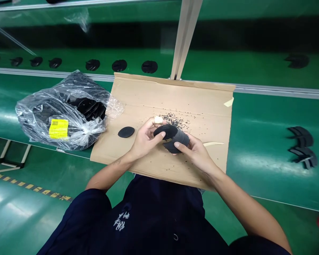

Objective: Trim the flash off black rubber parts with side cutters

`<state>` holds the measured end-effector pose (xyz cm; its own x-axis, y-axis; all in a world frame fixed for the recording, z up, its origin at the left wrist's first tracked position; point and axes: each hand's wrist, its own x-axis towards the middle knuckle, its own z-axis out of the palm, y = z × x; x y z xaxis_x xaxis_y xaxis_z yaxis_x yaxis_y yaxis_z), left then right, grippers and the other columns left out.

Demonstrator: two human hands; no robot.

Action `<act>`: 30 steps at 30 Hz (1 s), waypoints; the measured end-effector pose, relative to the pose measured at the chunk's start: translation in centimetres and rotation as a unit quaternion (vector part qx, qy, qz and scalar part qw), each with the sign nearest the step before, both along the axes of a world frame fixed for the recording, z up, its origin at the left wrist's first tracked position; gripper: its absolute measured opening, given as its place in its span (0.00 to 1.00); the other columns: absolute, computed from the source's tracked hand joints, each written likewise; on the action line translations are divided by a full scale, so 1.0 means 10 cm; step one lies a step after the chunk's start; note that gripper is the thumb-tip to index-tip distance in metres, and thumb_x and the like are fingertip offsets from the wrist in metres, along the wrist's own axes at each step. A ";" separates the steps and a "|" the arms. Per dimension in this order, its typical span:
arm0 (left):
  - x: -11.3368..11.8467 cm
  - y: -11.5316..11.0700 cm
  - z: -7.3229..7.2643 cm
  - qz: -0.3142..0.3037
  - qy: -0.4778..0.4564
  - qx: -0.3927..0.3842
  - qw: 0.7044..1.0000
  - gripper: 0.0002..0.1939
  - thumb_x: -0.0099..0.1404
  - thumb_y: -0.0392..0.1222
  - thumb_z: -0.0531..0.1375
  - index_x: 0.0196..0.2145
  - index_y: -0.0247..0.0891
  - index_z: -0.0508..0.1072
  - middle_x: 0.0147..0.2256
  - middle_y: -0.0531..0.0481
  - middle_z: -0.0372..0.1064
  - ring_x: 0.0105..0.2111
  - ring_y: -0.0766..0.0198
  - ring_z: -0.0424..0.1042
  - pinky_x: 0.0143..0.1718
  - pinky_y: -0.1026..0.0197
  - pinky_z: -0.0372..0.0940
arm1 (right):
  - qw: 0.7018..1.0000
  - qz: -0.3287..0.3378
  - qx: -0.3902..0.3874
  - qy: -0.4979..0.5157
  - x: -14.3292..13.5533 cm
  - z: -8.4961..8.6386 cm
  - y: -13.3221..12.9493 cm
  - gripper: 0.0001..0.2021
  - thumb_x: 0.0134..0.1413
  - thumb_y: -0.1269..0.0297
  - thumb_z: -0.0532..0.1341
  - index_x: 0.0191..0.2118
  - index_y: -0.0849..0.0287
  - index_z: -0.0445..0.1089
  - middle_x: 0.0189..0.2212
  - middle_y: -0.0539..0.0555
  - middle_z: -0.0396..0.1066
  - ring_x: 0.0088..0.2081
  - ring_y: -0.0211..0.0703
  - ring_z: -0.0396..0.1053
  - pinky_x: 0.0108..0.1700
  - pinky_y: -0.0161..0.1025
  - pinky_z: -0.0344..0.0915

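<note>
The black curved part [177,139] is held above the cardboard sheet [138,95], its underside hidden by the hands. The left hand's [150,136] fingers pinch its left rim, thumb on top, one fingertip wrapped in white; the right hand's [192,147] fingers close round its right side, the far fingertips hidden behind it. Both forearms reach up from the lower edge. On the cardboard, black crumbs [175,120] lie beyond the part, and a black disc [126,132] lies left. The plastic bag [66,113] overlaps the cardboard's left edge, its contents blurred by film.

Glossy green floor [42,177] with yellow-and-black striped tape [29,185] beside a green workbench [268,141]
</note>
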<state>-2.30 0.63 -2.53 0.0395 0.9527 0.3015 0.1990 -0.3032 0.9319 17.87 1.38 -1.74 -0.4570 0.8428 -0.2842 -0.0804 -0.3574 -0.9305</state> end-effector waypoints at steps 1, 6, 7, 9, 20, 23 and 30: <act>0.00 -0.02 0.00 0.007 0.037 0.009 0.999 0.12 0.71 0.47 0.62 0.48 0.39 0.70 0.43 0.47 0.76 0.41 0.65 0.76 0.45 0.62 0.73 | 1.000 -0.006 0.003 -0.002 0.00 0.00 0.00 0.22 0.52 0.49 0.73 0.46 0.56 0.73 0.40 0.53 0.75 0.36 0.42 0.74 0.36 0.40 0.76; 0.02 -0.08 0.01 0.046 0.163 0.067 0.983 0.12 0.68 0.47 0.65 0.42 0.39 0.70 0.35 0.51 0.75 0.34 0.66 0.74 0.38 0.63 0.70 | 0.998 -0.030 0.048 -0.021 -0.02 -0.01 -0.02 0.23 0.51 0.48 0.73 0.48 0.56 0.75 0.43 0.53 0.77 0.42 0.44 0.74 0.46 0.42 0.75; 0.03 -0.08 0.01 0.050 0.163 0.077 0.982 0.12 0.68 0.48 0.65 0.41 0.39 0.70 0.33 0.52 0.74 0.32 0.67 0.73 0.36 0.64 0.69 | 0.997 -0.035 0.058 -0.025 -0.02 -0.02 -0.02 0.22 0.50 0.47 0.73 0.46 0.56 0.76 0.42 0.53 0.77 0.43 0.44 0.74 0.48 0.43 0.75; 0.05 -0.08 -0.01 0.061 0.164 0.091 0.980 0.13 0.69 0.49 0.65 0.41 0.39 0.69 0.31 0.54 0.72 0.30 0.68 0.72 0.34 0.66 0.68 | 0.996 -0.044 0.072 -0.031 -0.02 -0.03 -0.03 0.22 0.50 0.47 0.74 0.45 0.55 0.76 0.40 0.52 0.77 0.43 0.45 0.74 0.49 0.43 0.74; 0.09 -0.13 -0.06 0.074 0.231 0.169 0.955 0.13 0.72 0.50 0.62 0.44 0.38 0.71 0.30 0.53 0.69 0.28 0.67 0.68 0.32 0.63 0.67 | 0.984 -0.071 0.140 -0.083 -0.02 -0.02 -0.08 0.18 0.56 0.45 0.69 0.37 0.56 0.72 0.32 0.50 0.72 0.35 0.41 0.70 0.37 0.37 0.70; 0.10 -0.15 0.02 0.038 0.184 0.149 0.971 0.18 0.71 0.51 0.63 0.52 0.37 0.71 0.34 0.50 0.71 0.32 0.66 0.70 0.35 0.62 0.69 | 0.966 -0.081 0.220 -0.113 0.00 -0.01 -0.12 0.12 0.61 0.51 0.67 0.38 0.54 0.72 0.34 0.51 0.75 0.36 0.42 0.73 0.38 0.39 0.72; 0.09 -0.16 0.24 -0.073 0.117 0.221 0.966 0.14 0.71 0.44 0.64 0.52 0.41 0.75 0.41 0.47 0.76 0.41 0.62 0.74 0.42 0.57 0.71 | 0.909 -0.071 0.386 -0.142 0.11 -0.07 -0.23 0.04 0.65 0.60 0.62 0.42 0.51 0.71 0.45 0.58 0.81 0.46 0.50 0.80 0.45 0.47 0.79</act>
